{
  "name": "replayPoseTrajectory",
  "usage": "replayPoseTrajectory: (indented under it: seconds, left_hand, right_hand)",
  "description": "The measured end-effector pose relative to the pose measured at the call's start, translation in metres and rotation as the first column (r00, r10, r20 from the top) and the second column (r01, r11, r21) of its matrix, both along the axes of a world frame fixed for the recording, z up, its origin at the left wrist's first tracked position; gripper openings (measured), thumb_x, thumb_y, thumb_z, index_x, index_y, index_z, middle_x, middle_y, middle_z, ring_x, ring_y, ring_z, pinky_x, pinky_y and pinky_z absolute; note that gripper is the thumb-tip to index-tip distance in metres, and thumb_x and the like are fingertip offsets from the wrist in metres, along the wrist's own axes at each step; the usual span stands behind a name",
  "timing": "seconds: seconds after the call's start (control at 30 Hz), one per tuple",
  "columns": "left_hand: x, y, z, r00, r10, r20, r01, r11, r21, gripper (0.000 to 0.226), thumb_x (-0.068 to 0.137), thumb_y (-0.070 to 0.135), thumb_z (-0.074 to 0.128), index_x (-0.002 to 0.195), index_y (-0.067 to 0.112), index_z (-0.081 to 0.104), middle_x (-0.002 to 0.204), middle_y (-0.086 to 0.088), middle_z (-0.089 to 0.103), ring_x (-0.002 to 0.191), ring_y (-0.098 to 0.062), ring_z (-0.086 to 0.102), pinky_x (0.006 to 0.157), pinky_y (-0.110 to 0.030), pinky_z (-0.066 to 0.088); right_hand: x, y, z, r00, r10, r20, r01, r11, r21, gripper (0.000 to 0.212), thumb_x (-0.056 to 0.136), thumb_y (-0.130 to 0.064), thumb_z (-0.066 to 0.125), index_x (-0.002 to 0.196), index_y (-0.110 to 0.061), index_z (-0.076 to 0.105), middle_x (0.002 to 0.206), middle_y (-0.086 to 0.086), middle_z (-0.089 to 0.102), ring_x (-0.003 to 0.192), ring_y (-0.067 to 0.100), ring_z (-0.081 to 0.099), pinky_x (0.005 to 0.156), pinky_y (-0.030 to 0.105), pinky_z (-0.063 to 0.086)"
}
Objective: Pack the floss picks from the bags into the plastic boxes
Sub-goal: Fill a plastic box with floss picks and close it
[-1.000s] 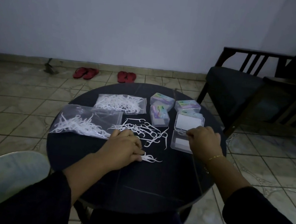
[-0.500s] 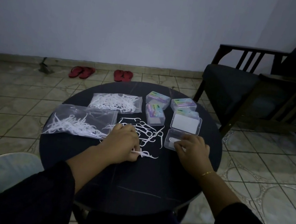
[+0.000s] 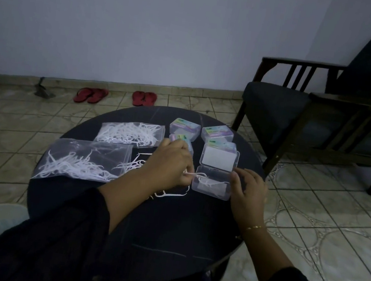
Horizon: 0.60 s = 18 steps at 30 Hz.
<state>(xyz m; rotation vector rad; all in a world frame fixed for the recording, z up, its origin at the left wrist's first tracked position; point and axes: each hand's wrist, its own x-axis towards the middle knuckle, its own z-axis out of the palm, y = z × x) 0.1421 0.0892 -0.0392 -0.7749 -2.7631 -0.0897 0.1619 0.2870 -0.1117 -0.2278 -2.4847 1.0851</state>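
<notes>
Fingers of the left hand (image 3: 171, 162) pinch floss picks (image 3: 195, 174) at the open plastic box (image 3: 211, 188) beside them, steadied by the right hand (image 3: 247, 194); release inside appears next.

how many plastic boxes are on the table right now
5: the open box between the hands, and four closed boxes behind it: back left, back right, one behind the left hand, one behind the open lid.

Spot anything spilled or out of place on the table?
Yes: loose floss picks lie scattered on the table beside the open box, outside bag and box. The left hand is feeding picks in; the right hand steadies the box.
</notes>
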Motion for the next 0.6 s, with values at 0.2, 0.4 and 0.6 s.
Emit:
replayPoseTrajectory:
  seconds: [0.2, 0.4, 0.6]
  left_hand:
    - [-0.021, 0.041, -0.003, 0.999, -0.04, 0.017, 0.041, 0.999, -0.014, 0.019, 0.084, 0.036, 0.062, 0.095, 0.027, 0.074, 0.102, 0.008, 0.063, 0.113, -0.014, 0.04, 0.085, -0.03, 0.021]
    - [-0.024, 0.043, -0.022, 0.997, -0.049, 0.058, 0.053, 0.996, -0.071, 0.034, 0.092, 0.047, 0.05, 0.119, 0.032, 0.064, 0.124, 0.013, 0.057, 0.12, -0.015, 0.033, 0.092, -0.033, 0.024]
    - [-0.02, 0.02, -0.028, 0.998, -0.023, 0.055, 0.022, 0.999, 0.033, 0.033, 0.094, 0.043, 0.05, 0.121, 0.03, 0.064, 0.124, 0.016, 0.058, 0.12, -0.014, 0.034, 0.09, -0.029, 0.021]
  right_hand:
    - [-0.004, 0.002, -0.008, 0.998, -0.03, -0.049, 0.019, 0.98, -0.197, 0.071, 0.081, -0.067, 0.027, 0.109, -0.015, 0.067, 0.11, 0.004, 0.06, 0.108, 0.022, 0.049, 0.09, 0.034, 0.04]
    - [-0.005, 0.002, -0.011, 0.999, -0.02, -0.037, 0.015, 0.988, -0.152, 0.06, 0.089, -0.063, 0.034, 0.112, -0.018, 0.065, 0.111, 0.001, 0.06, 0.109, 0.021, 0.048, 0.09, 0.037, 0.04]
    - [0.001, -0.004, -0.006, 0.999, -0.024, -0.026, 0.023, 0.998, -0.051, 0.05, 0.09, -0.056, 0.04, 0.114, -0.019, 0.063, 0.12, 0.005, 0.058, 0.115, 0.023, 0.045, 0.096, 0.046, 0.039]
